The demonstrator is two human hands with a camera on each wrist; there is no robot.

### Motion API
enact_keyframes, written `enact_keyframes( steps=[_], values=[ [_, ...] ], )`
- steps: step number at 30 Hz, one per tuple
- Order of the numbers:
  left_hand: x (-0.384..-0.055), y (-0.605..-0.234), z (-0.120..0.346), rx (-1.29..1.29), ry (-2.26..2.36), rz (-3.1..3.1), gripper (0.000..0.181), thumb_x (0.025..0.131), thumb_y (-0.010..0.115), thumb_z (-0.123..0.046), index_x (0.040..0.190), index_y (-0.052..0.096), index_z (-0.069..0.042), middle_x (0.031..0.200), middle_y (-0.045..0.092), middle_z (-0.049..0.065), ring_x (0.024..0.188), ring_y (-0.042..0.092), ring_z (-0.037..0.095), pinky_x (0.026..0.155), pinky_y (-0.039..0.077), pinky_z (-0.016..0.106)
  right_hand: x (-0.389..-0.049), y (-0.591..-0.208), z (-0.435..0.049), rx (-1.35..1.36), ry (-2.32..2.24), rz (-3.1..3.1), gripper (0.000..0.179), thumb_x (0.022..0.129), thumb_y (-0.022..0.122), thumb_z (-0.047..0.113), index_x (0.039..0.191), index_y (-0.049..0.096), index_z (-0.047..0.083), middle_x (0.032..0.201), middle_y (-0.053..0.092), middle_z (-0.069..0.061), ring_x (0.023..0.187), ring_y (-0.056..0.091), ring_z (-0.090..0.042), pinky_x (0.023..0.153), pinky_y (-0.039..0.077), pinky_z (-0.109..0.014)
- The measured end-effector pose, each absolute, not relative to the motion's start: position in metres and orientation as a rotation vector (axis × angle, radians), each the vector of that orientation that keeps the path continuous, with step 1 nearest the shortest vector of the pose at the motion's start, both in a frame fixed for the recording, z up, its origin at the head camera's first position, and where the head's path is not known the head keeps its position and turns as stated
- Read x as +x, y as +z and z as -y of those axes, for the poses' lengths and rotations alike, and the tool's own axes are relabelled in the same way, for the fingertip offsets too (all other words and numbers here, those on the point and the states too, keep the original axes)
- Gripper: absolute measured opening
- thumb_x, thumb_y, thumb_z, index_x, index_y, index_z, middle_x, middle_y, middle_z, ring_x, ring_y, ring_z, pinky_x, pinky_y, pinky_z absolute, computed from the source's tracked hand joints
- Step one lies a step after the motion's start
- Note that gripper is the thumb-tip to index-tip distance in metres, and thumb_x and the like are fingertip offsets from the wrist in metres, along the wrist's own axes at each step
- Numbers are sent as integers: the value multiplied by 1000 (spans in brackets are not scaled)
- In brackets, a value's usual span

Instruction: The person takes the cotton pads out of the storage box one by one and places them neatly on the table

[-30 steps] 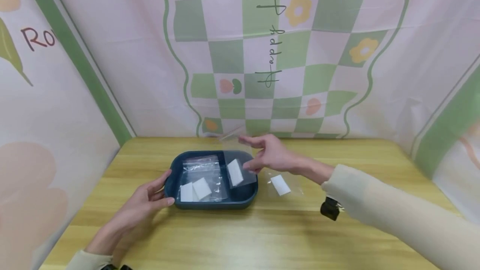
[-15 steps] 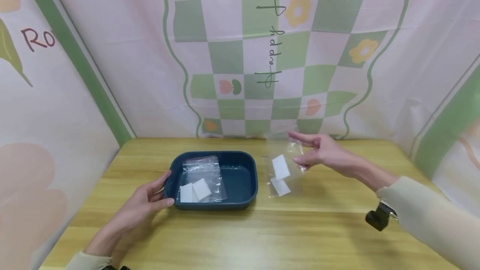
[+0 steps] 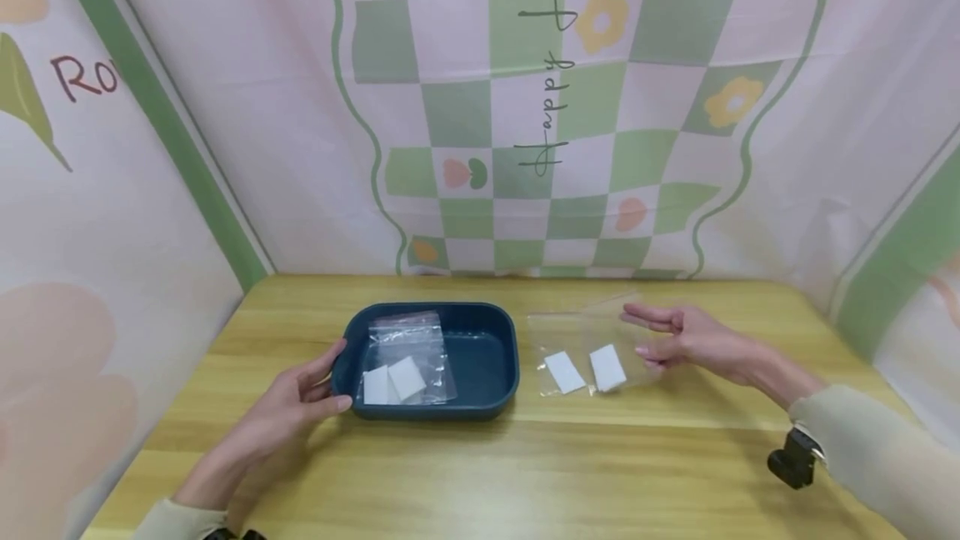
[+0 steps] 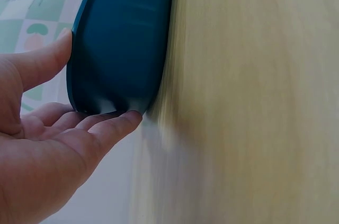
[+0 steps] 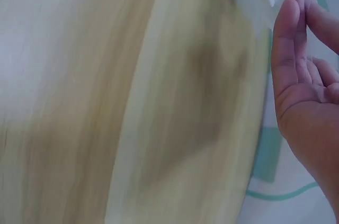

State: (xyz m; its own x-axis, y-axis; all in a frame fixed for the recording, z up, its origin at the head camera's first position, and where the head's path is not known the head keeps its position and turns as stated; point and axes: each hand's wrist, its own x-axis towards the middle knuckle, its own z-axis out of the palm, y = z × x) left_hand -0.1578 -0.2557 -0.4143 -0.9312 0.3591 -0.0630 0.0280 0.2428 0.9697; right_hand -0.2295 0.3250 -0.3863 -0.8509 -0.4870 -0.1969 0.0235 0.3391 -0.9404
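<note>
A dark blue tray (image 3: 480,361) sits on the table, its left end gripped by my left hand (image 3: 296,402). Clear zip bags (image 3: 408,340) with flat white pieces (image 3: 406,377) lie in the tray's left part. My right hand (image 3: 701,344) pinches the right side of another clear zip bag (image 3: 615,327), which has a white piece (image 3: 607,368) inside and slants low over the table. Just left of it, a further zip bag (image 3: 551,336) with a white piece (image 3: 564,372) lies flat. The right wrist view shows the fingertips (image 5: 287,15) close together beside blurred clear plastic.
The wood-grain table (image 3: 480,482) extends in front of and beside the tray. A printed cloth (image 3: 517,115) with green checks hangs behind its far edge, and another cloth (image 3: 150,357) hangs along the left side.
My right hand has carried the zip bag out of the tray to the right, past the bag on the table, and lowered it. My left hand stays on the tray.
</note>
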Motion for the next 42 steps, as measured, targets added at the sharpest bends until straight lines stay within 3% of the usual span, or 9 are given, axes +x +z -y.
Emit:
enact_keyframes(
  steps=[8, 14, 20, 26, 29, 37, 40, 42],
  values=[
    [-157, -413, 255, 339, 1757, -2236, 86, 100, 73, -9, 167, 19, -2, 171, 11, 23, 147, 31, 52, 110, 43, 36, -237, -395, -344, -429, -1439, -2204, 90, 96, 74, 6, 166, 17, 0, 170, 20, -22, 66, 63, -20, 63, 61, -36],
    [-157, -413, 255, 329, 1758, -2231, 85, 100, 73, -9, 167, 20, -2, 171, 11, 23, 147, 30, 52, 110, 43, 36, -238, -401, -348, -409, -1420, -2193, 91, 94, 75, 4, 166, 19, 2, 171, 16, -22, 67, 66, -24, 62, 63, -40],
    [-157, -414, 254, 338, 1783, -2214, 86, 100, 73, -7, 167, 19, -2, 170, 11, 23, 146, 31, 51, 109, 44, 34, -236, -407, -346, -401, -1382, -2222, 93, 92, 77, 4, 166, 21, 1, 164, 24, -36, 65, 66, -27, 60, 62, -41],
    [-156, -414, 253, 344, 1803, -2197, 85, 100, 71, -5, 167, 19, -3, 170, 12, 23, 146, 32, 50, 109, 45, 33, -233, -408, -344, -419, -1336, -2247, 94, 93, 78, 7, 165, 19, -1, 166, 10, -37, 64, 66, -29, 58, 62, -42],
    [-156, -414, 254, 350, 1799, -2202, 85, 100, 72, -6, 166, 19, -2, 170, 11, 25, 146, 32, 51, 109, 45, 35, -232, -408, -344, -431, -1299, -2304, 94, 92, 80, 9, 165, 21, -2, 166, 12, -37, 62, 66, -28, 55, 62, -41],
    [-157, -414, 254, 350, 1781, -2211, 84, 101, 70, -4, 167, 18, -1, 170, 10, 25, 146, 30, 52, 108, 46, 35, -229, -410, -342, -464, -1253, -2419, 95, 89, 84, 12, 163, 27, -4, 159, 31, -41, 58, 64, -26, 49, 60, -40],
    [-157, -414, 254, 342, 1778, -2213, 85, 100, 71, -6, 167, 18, -2, 170, 10, 24, 146, 30, 52, 109, 46, 35, -228, -410, -341, -479, -1221, -2458, 94, 88, 85, 12, 162, 29, -5, 145, 47, -42, 58, 65, -24, 48, 59, -40],
    [-157, -414, 254, 333, 1776, -2214, 85, 100, 72, -6, 167, 19, -2, 170, 10, 24, 147, 30, 52, 109, 46, 35, -228, -410, -341, -487, -1187, -2474, 94, 89, 85, 12, 161, 29, -6, 125, 62, -37, 57, 64, -23, 47, 59, -38]
  ],
)
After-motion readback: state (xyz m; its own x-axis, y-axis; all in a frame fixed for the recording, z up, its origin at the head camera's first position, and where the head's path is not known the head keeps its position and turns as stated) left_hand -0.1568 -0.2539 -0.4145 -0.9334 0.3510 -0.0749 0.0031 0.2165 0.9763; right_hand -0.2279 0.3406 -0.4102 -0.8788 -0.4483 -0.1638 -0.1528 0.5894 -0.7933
